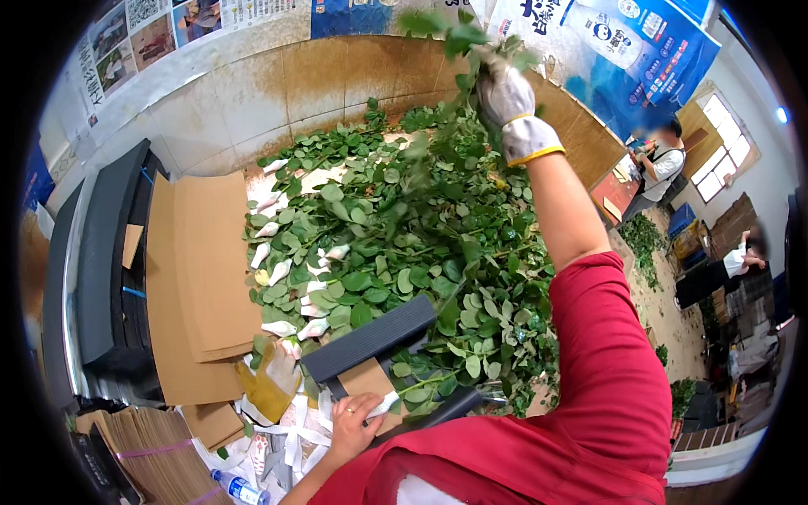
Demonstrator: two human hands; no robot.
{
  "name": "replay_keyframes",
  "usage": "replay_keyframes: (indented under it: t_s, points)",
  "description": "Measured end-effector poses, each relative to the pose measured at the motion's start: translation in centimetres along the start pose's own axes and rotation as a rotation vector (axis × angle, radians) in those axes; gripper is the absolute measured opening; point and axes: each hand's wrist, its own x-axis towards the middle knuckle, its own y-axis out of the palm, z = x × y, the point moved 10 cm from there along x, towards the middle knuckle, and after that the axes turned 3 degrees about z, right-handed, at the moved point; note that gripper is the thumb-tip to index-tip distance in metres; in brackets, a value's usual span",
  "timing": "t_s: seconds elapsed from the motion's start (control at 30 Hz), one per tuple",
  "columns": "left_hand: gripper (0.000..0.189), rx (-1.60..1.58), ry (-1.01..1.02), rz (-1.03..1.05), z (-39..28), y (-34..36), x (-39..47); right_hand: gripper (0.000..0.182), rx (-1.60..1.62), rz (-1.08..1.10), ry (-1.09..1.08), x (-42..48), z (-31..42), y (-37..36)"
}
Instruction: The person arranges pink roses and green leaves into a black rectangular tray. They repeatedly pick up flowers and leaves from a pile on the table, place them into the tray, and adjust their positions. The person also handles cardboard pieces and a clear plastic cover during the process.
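Observation:
My left hand (pixel 353 420), bare with a ring, is low in the head view. Its fingers and thumb are around the head of a rose (pixel 383 404) in white mesh netting, over a brown cardboard piece (pixel 366 380). The leafy green stem of that rose runs to the right. At the top, my right hand (pixel 507 95), in a white glove with a yellow cuff, grips leafy stems (pixel 470 47) above the far side of the heap. Long rose stems with green leaves (pixel 435 233) cover the worktable. Several other netted rose heads (pixel 279 271) point left along the heap's edge.
A dark ribbed strip (pixel 372 338) lies before me. Brown cardboard sheets (pixel 214 265) and black stacked material (pixel 113 252) stand left. A yellow-and-white glove (pixel 270 385), white straps (pixel 297 435) and a plastic bottle (pixel 240 487) lie lower left. Two people (pixel 663 165) are off to the right.

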Motion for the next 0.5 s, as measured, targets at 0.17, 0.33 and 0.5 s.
replay_keyframes:
  t_s: [0.17,0.33,0.5]
  points:
    - [0.043,0.039,0.033,-0.043,-0.3,-0.6,0.2,0.029,-0.219,0.268,-0.067,1.5,0.2,0.7]
    - [0.041,0.045,0.055,-0.053,-0.2,-0.3,0.6,0.029,-0.210,0.368,0.108,2.4,-3.3,0.1]
    - [0.041,0.088,0.062,-0.083,0.3,-0.6,-0.1,0.024,-0.826,0.122,-0.048,2.4,1.3,-8.3]
